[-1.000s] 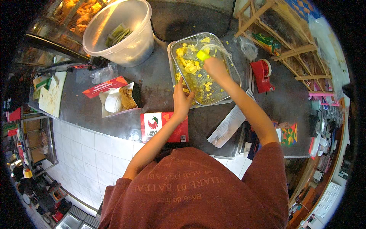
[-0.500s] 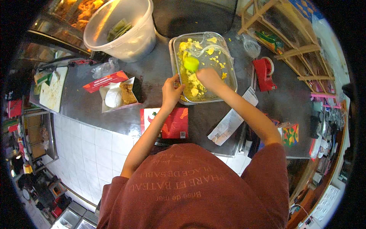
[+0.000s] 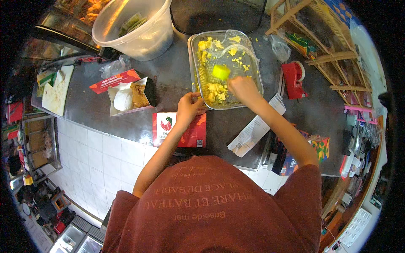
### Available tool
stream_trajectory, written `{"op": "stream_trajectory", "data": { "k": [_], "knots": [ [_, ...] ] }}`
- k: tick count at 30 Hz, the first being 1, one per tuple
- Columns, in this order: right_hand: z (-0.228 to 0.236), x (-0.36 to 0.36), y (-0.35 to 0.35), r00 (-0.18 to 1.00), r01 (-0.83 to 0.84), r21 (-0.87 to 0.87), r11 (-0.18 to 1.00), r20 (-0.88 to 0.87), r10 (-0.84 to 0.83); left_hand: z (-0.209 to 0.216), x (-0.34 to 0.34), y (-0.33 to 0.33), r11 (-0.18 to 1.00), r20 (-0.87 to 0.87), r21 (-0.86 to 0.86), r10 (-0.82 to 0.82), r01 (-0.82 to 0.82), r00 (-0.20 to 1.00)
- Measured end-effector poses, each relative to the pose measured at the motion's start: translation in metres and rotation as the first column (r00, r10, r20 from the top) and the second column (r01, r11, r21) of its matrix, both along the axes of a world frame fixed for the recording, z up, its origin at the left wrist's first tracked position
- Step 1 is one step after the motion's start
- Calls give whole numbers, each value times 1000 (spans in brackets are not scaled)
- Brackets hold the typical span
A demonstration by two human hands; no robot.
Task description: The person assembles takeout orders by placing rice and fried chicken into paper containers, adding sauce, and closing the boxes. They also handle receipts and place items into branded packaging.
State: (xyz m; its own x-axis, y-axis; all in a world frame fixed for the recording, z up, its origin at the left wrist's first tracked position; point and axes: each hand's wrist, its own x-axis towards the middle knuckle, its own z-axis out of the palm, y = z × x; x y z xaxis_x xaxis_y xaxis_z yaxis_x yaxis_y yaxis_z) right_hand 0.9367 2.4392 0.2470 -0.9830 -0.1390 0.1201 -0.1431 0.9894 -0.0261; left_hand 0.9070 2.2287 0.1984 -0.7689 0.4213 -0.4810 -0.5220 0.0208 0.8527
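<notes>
A clear rectangular tray (image 3: 258, 90) holds clumps of yellow food (image 3: 217, 92) that look like scrambled egg. My right hand (image 3: 244, 90) is closed round the handle of a lime-green spatula (image 3: 221, 72), whose head is inside the tray over the food. Most of the handle is hidden by my fist. At the tray's near left corner, the fingers of my left hand (image 3: 188, 107) grip the rim. Just below that hand lies a red and white box (image 3: 192, 133). To its left stands an unfolded box (image 3: 145, 95) with a white rice mound (image 3: 122, 100) and a brown fried piece (image 3: 139, 96).
A large translucent tub (image 3: 145, 46) stands behind, left of the tray. On the right are a red tape dispenser (image 3: 292, 80), a paper strip (image 3: 253, 134) and a wooden rack (image 3: 333, 57). A cutting board (image 3: 58, 95) lies at far left.
The spatula has moved right and slightly nearer, toward the tray's middle, with my right hand. Yellow clumps have gathered at the near left. My left hand has shifted slightly down the rim.
</notes>
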Motion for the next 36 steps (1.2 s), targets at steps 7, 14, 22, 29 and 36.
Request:
{"op": "stream_trajectory", "data": {
  "k": [7, 14, 22, 29, 36],
  "knots": [
    [22, 10, -13, 916, -202, -384, 901, 251, 312, 7, -4, 7, 992, 28, 116, 53, -55, 998],
    [-12, -8, 53, 647, 638, -737, 224, 670, 362, 21, -4, 4, 989, 29, 130, 61, -64, 998],
    [-8, -17, 40, 810, 586, -810, -17, 584, 52, 14, 1, 2, 995, -69, 62, 78, -73, 995],
    [-59, -93, -3, 954, 178, -479, 860, -131, -270, 9, 6, 6, 998, -207, 8, 59, -58, 977],
    [-22, -46, -1, 910, -281, -128, 951, 278, 306, 7, 6, 0, 989, -142, 68, 137, -128, 980]
  ]
}}
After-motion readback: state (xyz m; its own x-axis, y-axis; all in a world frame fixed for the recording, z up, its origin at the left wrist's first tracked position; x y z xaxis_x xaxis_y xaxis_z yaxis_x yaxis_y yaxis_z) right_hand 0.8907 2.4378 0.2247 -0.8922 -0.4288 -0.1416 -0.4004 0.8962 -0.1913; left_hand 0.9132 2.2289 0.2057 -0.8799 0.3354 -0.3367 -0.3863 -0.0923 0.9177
